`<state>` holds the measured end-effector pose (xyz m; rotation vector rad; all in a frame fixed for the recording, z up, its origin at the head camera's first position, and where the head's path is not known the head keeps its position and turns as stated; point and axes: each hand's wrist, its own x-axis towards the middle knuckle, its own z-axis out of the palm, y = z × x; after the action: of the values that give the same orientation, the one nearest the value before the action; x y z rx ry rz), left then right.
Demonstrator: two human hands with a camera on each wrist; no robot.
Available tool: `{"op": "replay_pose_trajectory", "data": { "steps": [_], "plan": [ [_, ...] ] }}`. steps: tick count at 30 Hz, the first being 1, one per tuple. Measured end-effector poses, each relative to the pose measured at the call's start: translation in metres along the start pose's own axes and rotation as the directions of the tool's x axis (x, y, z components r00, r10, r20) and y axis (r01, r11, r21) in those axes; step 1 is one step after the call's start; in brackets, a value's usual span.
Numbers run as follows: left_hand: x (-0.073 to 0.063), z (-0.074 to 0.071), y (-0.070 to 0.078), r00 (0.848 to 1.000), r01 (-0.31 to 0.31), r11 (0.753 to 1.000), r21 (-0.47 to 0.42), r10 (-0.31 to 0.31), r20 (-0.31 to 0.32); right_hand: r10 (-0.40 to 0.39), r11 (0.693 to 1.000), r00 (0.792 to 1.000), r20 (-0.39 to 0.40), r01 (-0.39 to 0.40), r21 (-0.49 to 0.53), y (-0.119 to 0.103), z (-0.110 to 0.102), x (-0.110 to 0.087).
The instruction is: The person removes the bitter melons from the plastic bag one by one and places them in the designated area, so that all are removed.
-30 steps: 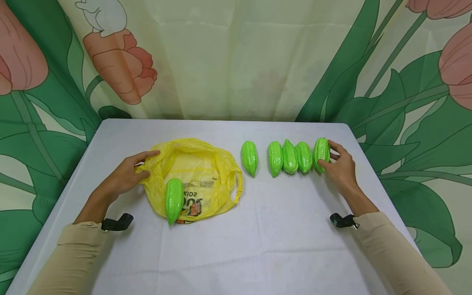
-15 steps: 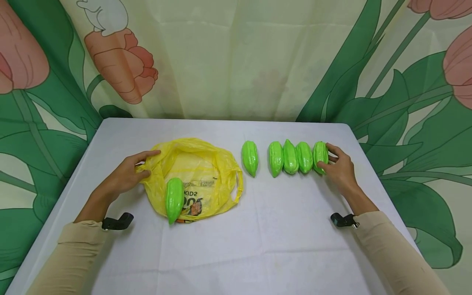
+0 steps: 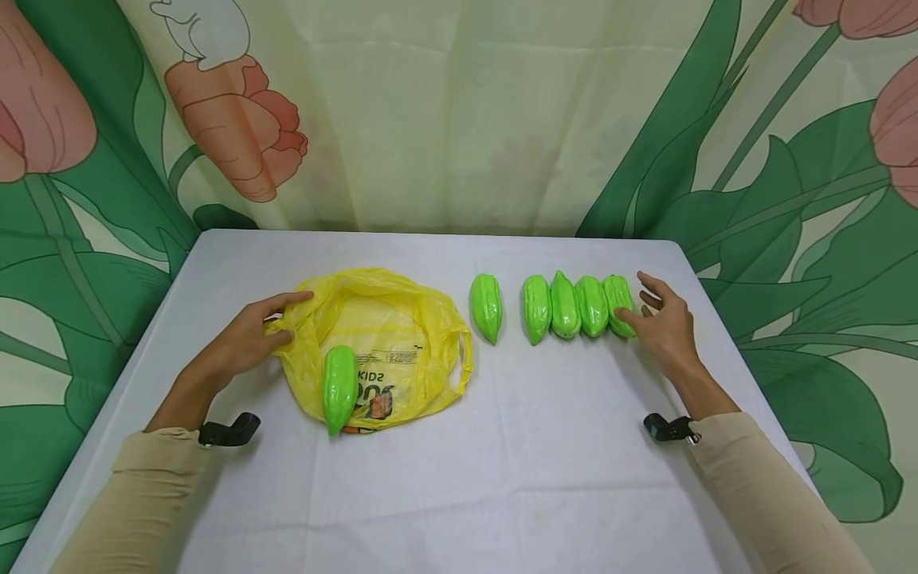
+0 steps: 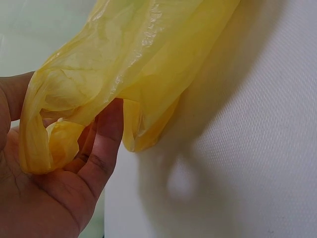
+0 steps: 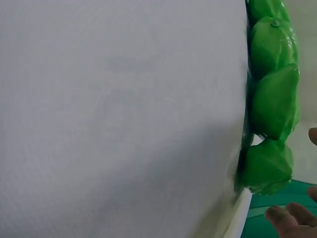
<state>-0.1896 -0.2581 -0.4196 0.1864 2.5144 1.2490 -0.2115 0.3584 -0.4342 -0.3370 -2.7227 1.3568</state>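
A yellow plastic bag (image 3: 433, 402) lies on the table with its mouth spread wide. My left hand (image 3: 251, 339) holds the bag's left edge; in the left wrist view the thin yellow film (image 4: 133, 54) loops over the fingers. One shiny green ridged fruit (image 3: 339, 389) lies at the front left of the bag. To the bag's right, a lone green fruit (image 3: 486, 308) is set apart from several more in a close row. By the rightmost fruit (image 3: 617, 303), my right hand (image 3: 663, 327) has its fingers spread and lifted off, the thumb still near or touching it.
White cloth covers the table (image 3: 502, 478). A curtain (image 3: 459, 112) printed with flowers and leaves hangs behind its back edge. In the right wrist view the fruits (image 5: 275, 101) line up along the right side.
The rightmost fruit has shifted left and now lies against the row. My right hand has let go of it and spread its fingers. The left hand and bag have stayed put.
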Motion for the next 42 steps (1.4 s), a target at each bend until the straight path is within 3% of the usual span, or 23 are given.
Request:
{"op": "replay_pose_trajectory", "data": {
  "steps": [7,17,31,42],
  "plan": [
    [0.001,0.0,-0.003,1.0,-0.029,1.0,0.008,0.029,-0.005,-0.048,0.999,0.999,-0.021,0.048,0.015,-0.02,0.007,-0.006],
    [-0.001,0.0,-0.002,1.0,-0.018,1.0,0.013,0.018,-0.011,-0.156,0.985,0.988,0.002,0.155,0.078,-0.054,0.027,-0.024],
    [-0.004,0.001,0.002,1.0,-0.012,1.0,0.023,0.012,-0.007,-0.228,0.962,0.971,0.076,0.213,0.168,-0.093,0.064,-0.044],
    [-0.004,0.001,0.0,1.0,-0.014,1.0,-0.004,0.014,-0.003,-0.299,0.935,0.943,0.148,0.259,0.242,-0.121,0.101,-0.067]
  ]
}}
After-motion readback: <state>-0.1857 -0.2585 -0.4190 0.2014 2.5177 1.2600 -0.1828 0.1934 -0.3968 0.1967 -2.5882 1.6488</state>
